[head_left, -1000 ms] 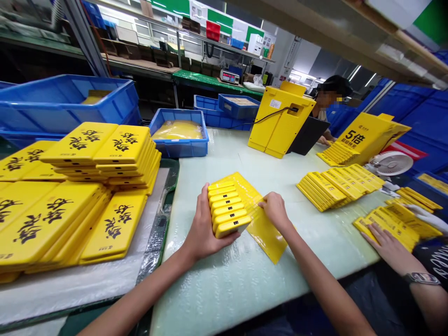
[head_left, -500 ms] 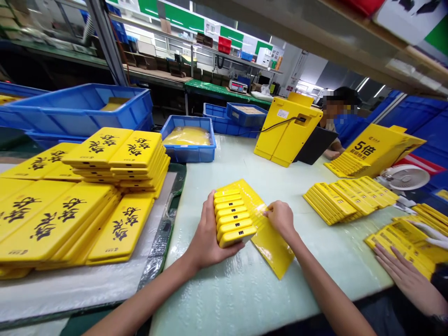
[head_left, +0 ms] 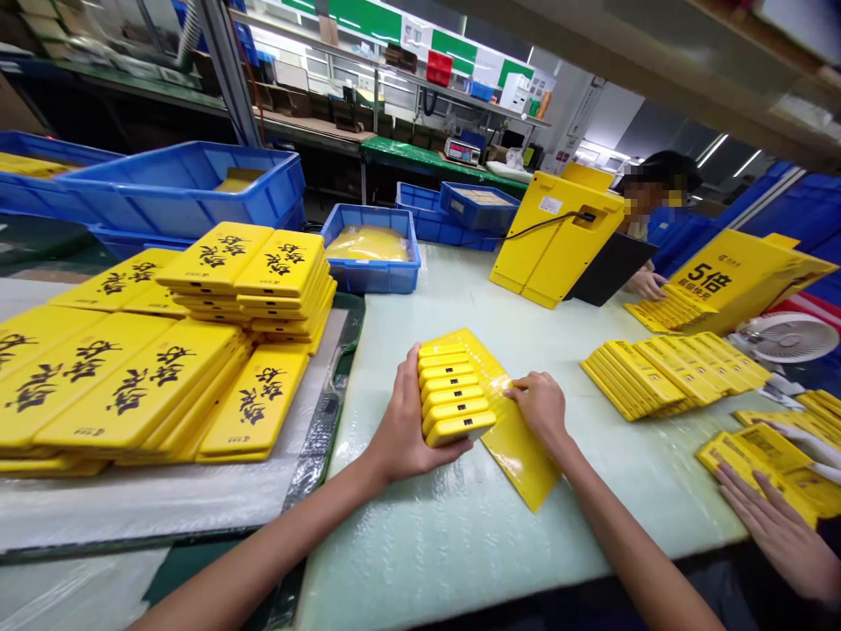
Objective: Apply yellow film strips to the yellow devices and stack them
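My left hand is shut around a stack of several yellow power banks, with their slotted ends facing me. The stack's far end lies inside a translucent yellow plastic bag on the table. My right hand grips the bag near its mouth, next to the stack. How far the stack reaches into the bag is hard to tell through the yellow film.
Stacks of yellow power banks with black calligraphy fill a lined tray at left. Blue crates stand behind. Yellow rows, a yellow display stand and a co-worker's hand occupy the right.
The whole scene has shifted right in view as the camera turned. My hands keep the stack and bag in the same hold. The co-worker's hand has slid towards the right edge.
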The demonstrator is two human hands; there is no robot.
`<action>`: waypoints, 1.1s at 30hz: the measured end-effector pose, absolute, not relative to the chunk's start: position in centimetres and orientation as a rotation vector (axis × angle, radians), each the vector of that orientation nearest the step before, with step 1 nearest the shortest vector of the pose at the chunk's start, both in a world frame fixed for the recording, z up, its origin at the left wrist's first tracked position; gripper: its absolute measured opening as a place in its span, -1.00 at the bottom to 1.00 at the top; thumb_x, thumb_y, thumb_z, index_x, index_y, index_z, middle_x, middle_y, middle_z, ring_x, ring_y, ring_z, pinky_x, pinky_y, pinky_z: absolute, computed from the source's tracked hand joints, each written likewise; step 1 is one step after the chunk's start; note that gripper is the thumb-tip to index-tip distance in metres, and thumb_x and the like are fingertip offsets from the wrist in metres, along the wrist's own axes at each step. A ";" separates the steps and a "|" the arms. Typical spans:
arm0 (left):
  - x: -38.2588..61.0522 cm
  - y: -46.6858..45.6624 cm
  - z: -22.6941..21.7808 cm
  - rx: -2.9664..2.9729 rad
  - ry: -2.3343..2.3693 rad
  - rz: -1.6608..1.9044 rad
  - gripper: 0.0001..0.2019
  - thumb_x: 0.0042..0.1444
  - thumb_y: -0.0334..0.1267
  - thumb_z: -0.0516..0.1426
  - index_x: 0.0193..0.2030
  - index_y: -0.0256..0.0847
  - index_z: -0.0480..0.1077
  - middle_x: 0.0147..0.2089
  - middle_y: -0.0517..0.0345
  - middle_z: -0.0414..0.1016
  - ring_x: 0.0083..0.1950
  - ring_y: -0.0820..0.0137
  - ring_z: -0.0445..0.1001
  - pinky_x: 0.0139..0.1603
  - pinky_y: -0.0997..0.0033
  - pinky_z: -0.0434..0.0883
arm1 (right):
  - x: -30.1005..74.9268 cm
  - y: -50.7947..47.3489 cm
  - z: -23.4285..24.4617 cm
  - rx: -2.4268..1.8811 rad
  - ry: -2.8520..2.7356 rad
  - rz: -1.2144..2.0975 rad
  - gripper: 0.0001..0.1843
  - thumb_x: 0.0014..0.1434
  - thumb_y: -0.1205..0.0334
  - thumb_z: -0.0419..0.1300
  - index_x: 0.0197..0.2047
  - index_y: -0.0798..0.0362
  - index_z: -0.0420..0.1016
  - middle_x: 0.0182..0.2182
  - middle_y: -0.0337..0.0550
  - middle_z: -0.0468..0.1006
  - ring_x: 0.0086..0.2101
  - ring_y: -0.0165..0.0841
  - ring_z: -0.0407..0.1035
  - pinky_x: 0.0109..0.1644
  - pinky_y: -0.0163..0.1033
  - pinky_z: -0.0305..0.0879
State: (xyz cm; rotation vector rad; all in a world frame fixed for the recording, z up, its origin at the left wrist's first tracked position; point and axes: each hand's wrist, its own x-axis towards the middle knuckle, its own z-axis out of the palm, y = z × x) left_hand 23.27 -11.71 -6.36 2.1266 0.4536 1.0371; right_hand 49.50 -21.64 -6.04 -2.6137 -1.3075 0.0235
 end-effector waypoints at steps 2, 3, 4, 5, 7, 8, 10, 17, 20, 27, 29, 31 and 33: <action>23.3 -11.7 -6.5 2.139 0.448 1.039 0.43 -0.03 0.17 0.48 0.65 -0.16 -0.47 0.59 -0.42 -0.08 0.61 -0.32 0.04 0.56 -0.45 0.16 | 49.9 -21.6 -6.1 -2.585 -1.333 0.025 -0.83 0.32 0.27 0.34 -0.23 0.01 0.81 -0.20 -0.05 0.71 -0.05 -0.19 0.47 -0.04 -0.21 0.24; 23.3 -11.7 -6.6 2.142 0.442 1.040 0.43 -0.03 0.17 0.48 0.65 -0.16 -0.47 0.60 -0.42 -0.08 0.61 -0.32 0.03 0.56 -0.45 0.15 | 50.0 -21.7 -6.2 -2.574 -1.340 0.023 -0.84 0.31 0.27 0.34 -0.24 0.03 0.81 -0.22 -0.04 0.70 -0.06 -0.17 0.47 -0.04 -0.20 0.24; 23.2 -11.7 -6.6 2.142 0.435 1.043 0.43 -0.02 0.17 0.47 0.65 -0.16 -0.47 0.60 -0.42 -0.09 0.61 -0.32 0.03 0.56 -0.45 0.16 | 50.1 -21.7 -6.3 -2.564 -1.342 0.020 -0.84 0.30 0.27 0.34 -0.25 0.04 0.80 -0.23 -0.01 0.70 -0.06 -0.16 0.47 -0.04 -0.19 0.24; 23.2 -11.7 -6.6 2.140 0.426 1.045 0.43 -0.02 0.17 0.47 0.65 -0.15 -0.48 0.60 -0.42 -0.09 0.61 -0.32 0.02 0.56 -0.45 0.16 | 50.1 -21.8 -6.3 -2.553 -1.339 0.016 -0.84 0.30 0.27 0.34 -0.25 0.05 0.80 -0.24 0.01 0.69 -0.07 -0.14 0.47 -0.05 -0.18 0.24; 23.2 -11.8 -6.6 2.135 0.423 1.045 0.44 -0.03 0.17 0.48 0.65 -0.14 -0.48 0.60 -0.41 -0.10 0.62 -0.32 0.02 0.57 -0.45 0.15 | 49.9 -21.9 -6.4 -2.524 -1.323 0.013 -0.83 0.29 0.27 0.32 -0.26 0.07 0.78 -0.24 0.04 0.68 -0.08 -0.11 0.46 -0.05 -0.15 0.24; 23.2 -11.8 -6.6 2.132 0.426 1.041 0.44 -0.03 0.17 0.48 0.65 -0.13 -0.49 0.61 -0.41 -0.11 0.62 -0.33 0.01 0.57 -0.46 0.15 | 49.7 -22.0 -6.5 -2.506 -1.312 0.016 -0.82 0.28 0.28 0.30 -0.28 0.07 0.77 -0.24 0.06 0.68 -0.07 -0.10 0.46 -0.05 -0.14 0.24; 23.2 -11.9 -6.6 2.123 0.435 1.034 0.46 -0.06 0.16 0.49 0.65 -0.13 -0.49 0.61 -0.41 -0.12 0.62 -0.34 0.00 0.57 -0.47 0.13 | 49.5 -22.1 -6.5 -2.463 -1.279 0.037 -0.82 0.26 0.31 0.28 -0.32 0.07 0.73 -0.22 0.07 0.69 -0.03 -0.08 0.47 -0.01 -0.12 0.26; 23.4 -12.0 -6.6 2.118 0.428 1.059 0.46 -0.06 0.15 0.49 0.66 -0.15 -0.49 0.59 -0.40 -0.07 0.60 -0.33 0.04 0.57 -0.48 0.13 | 51.9 -23.1 -4.3 -2.218 -0.969 0.584 -0.79 0.09 0.08 0.42 -0.37 0.06 0.67 -0.35 -0.03 0.73 -0.31 -0.17 0.62 -0.21 -0.13 0.53; 23.5 -12.1 -6.6 2.102 0.421 1.077 0.47 -0.07 0.16 0.50 0.66 -0.17 -0.46 0.58 -0.39 -0.05 0.60 -0.32 0.04 0.58 -0.47 0.14 | 52.0 -24.0 -0.7 -1.841 -0.669 0.902 -0.66 -0.11 0.03 0.57 -0.35 0.07 0.68 -0.29 0.01 0.74 -0.27 -0.19 0.65 -0.17 -0.16 0.61; 23.5 -12.1 -6.7 2.106 0.438 1.054 0.49 -0.09 0.23 0.49 0.65 -0.16 -0.48 0.58 -0.39 -0.07 0.59 -0.33 0.06 0.56 -0.49 0.17 | 42.2 -22.2 7.3 -1.589 -0.849 0.604 -0.63 -0.02 -0.05 0.56 -0.49 0.07 0.64 -0.59 -0.18 0.53 -0.52 -0.41 0.39 -0.43 -0.33 0.37; 23.5 -12.2 -6.7 2.103 0.440 1.045 0.49 -0.08 0.23 0.48 0.65 -0.13 -0.51 0.57 -0.38 -0.06 0.58 -0.32 0.08 0.53 -0.49 0.20 | 40.0 -21.2 7.6 -1.615 -0.902 0.550 -0.63 0.02 -0.04 0.54 -0.50 0.08 0.63 -0.59 -0.17 0.53 -0.54 -0.42 0.36 -0.44 -0.32 0.34; 23.5 -12.2 -6.7 2.098 0.437 1.039 0.49 -0.07 0.21 0.49 0.65 -0.10 -0.53 0.56 -0.36 -0.05 0.57 -0.31 0.10 0.52 -0.48 0.22 | 38.7 -20.5 7.5 -1.645 -0.916 0.535 -0.63 0.01 -0.05 0.52 -0.51 0.09 0.64 -0.59 -0.15 0.54 -0.54 -0.40 0.37 -0.47 -0.31 0.33; 23.5 -12.2 -6.7 2.093 0.441 1.036 0.49 -0.08 0.19 0.50 0.65 -0.09 -0.53 0.55 -0.35 -0.04 0.56 -0.32 0.11 0.52 -0.49 0.22 | 38.3 -20.2 7.4 -1.658 -0.921 0.529 -0.62 -0.01 -0.05 0.51 -0.54 0.10 0.62 -0.60 -0.14 0.53 -0.55 -0.39 0.38 -0.48 -0.31 0.34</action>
